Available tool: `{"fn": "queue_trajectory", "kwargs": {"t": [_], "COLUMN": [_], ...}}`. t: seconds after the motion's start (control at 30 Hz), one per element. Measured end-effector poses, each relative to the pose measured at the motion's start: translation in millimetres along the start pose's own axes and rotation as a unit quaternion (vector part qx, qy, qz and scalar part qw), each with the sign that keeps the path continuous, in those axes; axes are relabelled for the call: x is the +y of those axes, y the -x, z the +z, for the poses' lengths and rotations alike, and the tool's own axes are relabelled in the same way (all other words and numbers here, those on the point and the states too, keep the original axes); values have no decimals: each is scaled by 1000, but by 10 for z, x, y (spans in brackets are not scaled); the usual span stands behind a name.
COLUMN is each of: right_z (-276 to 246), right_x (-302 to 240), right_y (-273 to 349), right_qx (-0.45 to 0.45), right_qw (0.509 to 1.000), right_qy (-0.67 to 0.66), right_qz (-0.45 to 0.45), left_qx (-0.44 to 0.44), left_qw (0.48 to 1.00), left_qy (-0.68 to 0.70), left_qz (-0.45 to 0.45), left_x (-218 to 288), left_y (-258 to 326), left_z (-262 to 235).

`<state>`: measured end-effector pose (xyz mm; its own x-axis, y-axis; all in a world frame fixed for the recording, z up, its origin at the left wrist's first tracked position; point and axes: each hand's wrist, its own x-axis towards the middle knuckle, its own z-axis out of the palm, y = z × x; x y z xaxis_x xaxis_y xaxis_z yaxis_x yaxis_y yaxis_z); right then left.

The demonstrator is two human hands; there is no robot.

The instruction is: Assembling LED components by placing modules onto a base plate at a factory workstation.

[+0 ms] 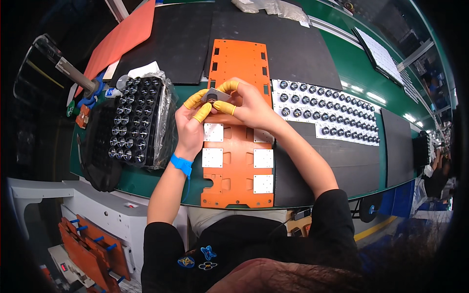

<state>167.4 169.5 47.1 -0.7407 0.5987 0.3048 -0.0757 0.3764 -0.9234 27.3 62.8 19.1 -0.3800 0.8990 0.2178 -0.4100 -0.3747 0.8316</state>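
Both hands meet above the orange fixture plate, wearing yellow finger cots. My left hand and my right hand pinch a small square board from its two sides. A short black cylinder, like a lens, sits on the board's near side; the fingers partly cover it. White square boards lie in the fixture's pockets below my hands, in a left and a right column. The pockets under my hands are partly hidden. A blue wrist strap with a cord circles my left wrist.
Left of the fixture, a black tray in clear plastic holds rows of round black parts. To the right, white boards with black lens-like parts lie in rows on a black mat. A metal-armed lamp or magnifier stands far left.
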Motion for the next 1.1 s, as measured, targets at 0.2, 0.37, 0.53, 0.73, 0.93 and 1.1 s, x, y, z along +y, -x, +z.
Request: {"fn": "queue_trajectory", "kwargs": {"t": [0.2, 0.37, 0.53, 0.73, 0.93, 1.1], "right_z": [-95, -88, -55, -43, -95, -287], "right_x": [-288, -210, -226, -173, -175, 6], "right_y": [39, 72, 103, 82, 55, 27], "right_qx": [-4, 13, -29, -46, -44, -15], "right_qw": [980, 958, 950, 930, 938, 910], "right_qy": [189, 244, 276, 287, 294, 408], "right_qz": [-58, -151, -143, -226, -179, -76], "left_qx": [-2, 45, 36, 42, 41, 96], "left_qw": [1000, 991, 983, 977, 976, 963], "left_qy": [-2, -121, -182, -210, -214, -247], "left_qz": [7, 35, 17, -12, -23, -51], "left_x": [-45, -123, -83, 41, -10, 3], "left_y": [-9, -10, 22, 40, 23, 25], "left_z": [-26, -141, -93, 12, -115, -79]}}
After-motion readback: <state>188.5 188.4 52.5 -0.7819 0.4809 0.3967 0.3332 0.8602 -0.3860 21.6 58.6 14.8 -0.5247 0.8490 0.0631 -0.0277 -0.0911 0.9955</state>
